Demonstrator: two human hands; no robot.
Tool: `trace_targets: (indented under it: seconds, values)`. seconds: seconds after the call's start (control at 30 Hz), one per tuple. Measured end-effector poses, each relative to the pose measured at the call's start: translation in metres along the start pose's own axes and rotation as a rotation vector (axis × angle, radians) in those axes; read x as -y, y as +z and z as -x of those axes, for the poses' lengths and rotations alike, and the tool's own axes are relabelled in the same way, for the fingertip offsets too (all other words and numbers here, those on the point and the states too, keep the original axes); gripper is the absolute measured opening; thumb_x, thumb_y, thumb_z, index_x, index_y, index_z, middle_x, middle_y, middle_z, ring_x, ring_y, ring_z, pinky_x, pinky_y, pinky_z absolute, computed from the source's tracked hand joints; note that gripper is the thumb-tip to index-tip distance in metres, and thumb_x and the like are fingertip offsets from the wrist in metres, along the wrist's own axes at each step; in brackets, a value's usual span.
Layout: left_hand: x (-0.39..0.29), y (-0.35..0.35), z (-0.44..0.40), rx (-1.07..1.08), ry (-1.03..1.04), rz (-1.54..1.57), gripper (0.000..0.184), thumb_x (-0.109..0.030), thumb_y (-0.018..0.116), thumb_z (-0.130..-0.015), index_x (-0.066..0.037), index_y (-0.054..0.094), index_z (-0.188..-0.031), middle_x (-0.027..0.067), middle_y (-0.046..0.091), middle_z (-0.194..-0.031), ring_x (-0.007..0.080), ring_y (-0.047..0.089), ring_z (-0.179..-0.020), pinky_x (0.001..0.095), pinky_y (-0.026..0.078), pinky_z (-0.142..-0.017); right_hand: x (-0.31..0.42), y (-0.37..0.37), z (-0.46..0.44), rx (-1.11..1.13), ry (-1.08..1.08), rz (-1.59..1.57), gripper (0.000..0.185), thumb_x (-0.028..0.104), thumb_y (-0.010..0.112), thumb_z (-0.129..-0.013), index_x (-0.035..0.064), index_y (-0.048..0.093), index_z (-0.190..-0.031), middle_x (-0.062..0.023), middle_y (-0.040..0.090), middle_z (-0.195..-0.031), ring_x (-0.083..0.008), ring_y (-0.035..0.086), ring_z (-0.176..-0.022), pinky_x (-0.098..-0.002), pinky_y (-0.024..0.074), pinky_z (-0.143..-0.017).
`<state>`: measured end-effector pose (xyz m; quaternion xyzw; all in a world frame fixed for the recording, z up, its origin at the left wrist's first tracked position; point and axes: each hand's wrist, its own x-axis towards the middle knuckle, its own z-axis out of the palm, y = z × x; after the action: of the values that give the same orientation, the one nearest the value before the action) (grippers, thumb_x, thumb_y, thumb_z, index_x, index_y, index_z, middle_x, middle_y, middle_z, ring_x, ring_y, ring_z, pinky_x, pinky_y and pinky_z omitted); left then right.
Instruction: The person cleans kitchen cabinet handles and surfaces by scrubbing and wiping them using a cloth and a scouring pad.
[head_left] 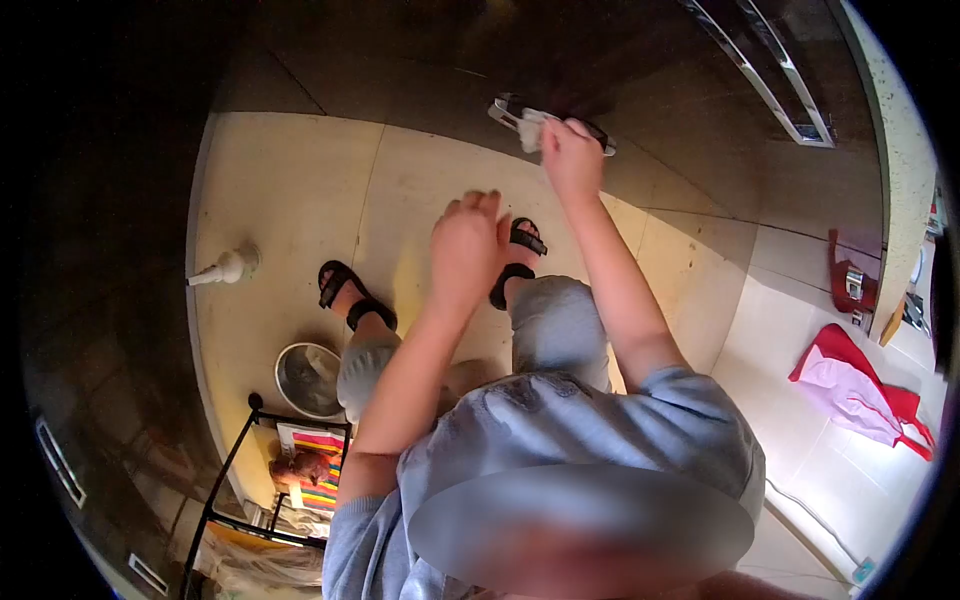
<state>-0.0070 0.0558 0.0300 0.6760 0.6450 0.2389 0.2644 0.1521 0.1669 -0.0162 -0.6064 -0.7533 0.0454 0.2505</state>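
My right hand (pixel 572 158) is closed on a bunched white cloth (pixel 530 130), which touches the silver handle (pixel 505 112) on a dark cabinet front. The cloth is small and partly hidden behind my fingers, so I cannot tell whether it is fabric or a paper wipe. Lower and to the left, my left hand (pixel 466 248) hangs in the air above the floor, near my sandalled feet. Its fingers are loosely bent and a little blurred, with the thumb apart. Nothing shows in it.
A white spray bottle (pixel 232 266) and a metal bowl (pixel 310 380) are on the tiled floor at left. Below them is a black-framed rack (pixel 215 490) with packages. Another long handle (pixel 800 132) is at upper right. A red and pink cloth (pixel 850 385) hangs at right.
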Motion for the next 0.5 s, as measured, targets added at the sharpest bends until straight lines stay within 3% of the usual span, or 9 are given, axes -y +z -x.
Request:
trace_targets:
  seconds: [0.13, 0.23, 0.37, 0.5]
  values:
    - [0.008, 0.030, -0.038, -0.200, -0.136, 0.349, 0.027, -0.017, 0.060, -0.082, 0.001, 0.058, -0.102, 0.0139, 0.062, -0.094, 0.0269, 0.062, -0.082, 0.0333, 0.048, -0.069, -0.025, -0.013, 0.019, -0.098, 0.188, -0.316, 0.015, 0.016, 0.059, -0.081, 0.0044, 0.064, -0.089, -0.0098, 0.063, -0.078, -0.0218, 0.060, -0.063, -0.0311, 0.0452, -0.057]
    - [0.026, 0.072, -0.079, -0.329, -0.241, 0.666, 0.028, -0.016, 0.063, -0.081, 0.002, 0.058, -0.101, 0.0115, 0.063, -0.087, 0.0192, 0.061, -0.078, 0.0289, 0.047, -0.066, -0.033, -0.011, 0.026, 0.075, 0.558, -0.650, 0.021, 0.021, 0.059, -0.085, 0.0022, 0.063, -0.093, -0.0030, 0.062, -0.075, -0.0099, 0.053, -0.060, -0.0258, 0.0429, -0.056]
    - [0.027, 0.078, -0.109, -0.480, -0.345, 0.919, 0.025, -0.012, 0.066, -0.077, 0.001, 0.058, -0.097, 0.0047, 0.061, -0.078, 0.0100, 0.055, -0.072, 0.0245, 0.045, -0.062, -0.018, -0.022, 0.028, 0.091, 0.661, -0.851, 0.024, 0.024, 0.056, -0.088, 0.0029, 0.062, -0.099, 0.0042, 0.056, -0.076, -0.0030, 0.046, -0.064, -0.0214, 0.0396, -0.054]
    - [0.027, 0.089, -0.121, -0.505, -0.449, 1.210, 0.020, -0.008, 0.064, -0.076, -0.002, 0.057, -0.094, 0.0011, 0.056, -0.077, 0.0100, 0.052, -0.067, 0.0236, 0.045, -0.059, -0.029, -0.016, 0.033, 0.162, 0.664, -0.909, 0.026, 0.025, 0.055, -0.089, 0.0062, 0.060, -0.107, 0.0063, 0.056, -0.081, -0.0023, 0.047, -0.069, -0.0201, 0.0378, -0.057]
